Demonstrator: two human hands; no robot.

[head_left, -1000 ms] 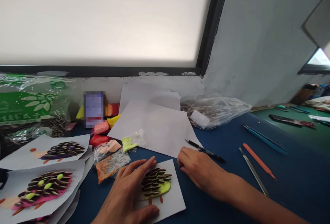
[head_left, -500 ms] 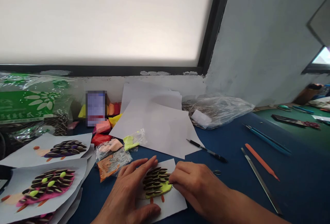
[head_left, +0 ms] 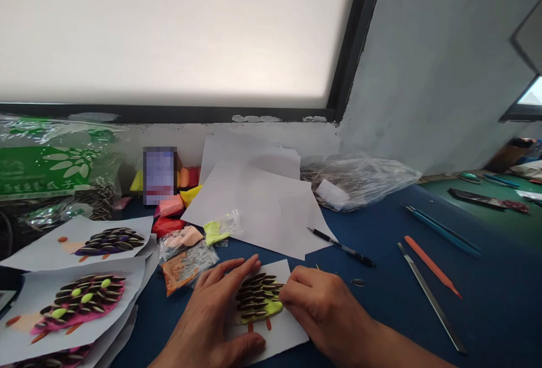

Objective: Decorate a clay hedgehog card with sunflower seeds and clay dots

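A small sheet of white paper [head_left: 292,331] lies on the blue table, bearing a yellow-green clay hedgehog body [head_left: 273,306] with orange legs. Rows of dark striped sunflower seeds [head_left: 256,294] are stuck in the clay. My left hand [head_left: 215,311] rests over the sheet's left side, fingers stretched and thumb apart, holding the paper flat. At the clay's right edge, my right hand [head_left: 322,306] is closed in a pinch on a sunflower seed, mostly hidden by the fingertips.
Finished seed hedgehog pictures [head_left: 80,306] are stacked at left, by a green seed bag [head_left: 46,165]. Coloured clay packets [head_left: 186,266] and blank paper [head_left: 254,204] lie behind. Rightward are a black pen [head_left: 341,246], a loose seed [head_left: 358,283], an orange tool [head_left: 432,266] and a metal blade [head_left: 429,294].
My right hand's pinch has shifted very slightly up at the clay's right edge. The left hand stays in place on the paper, and the view has moved a little.
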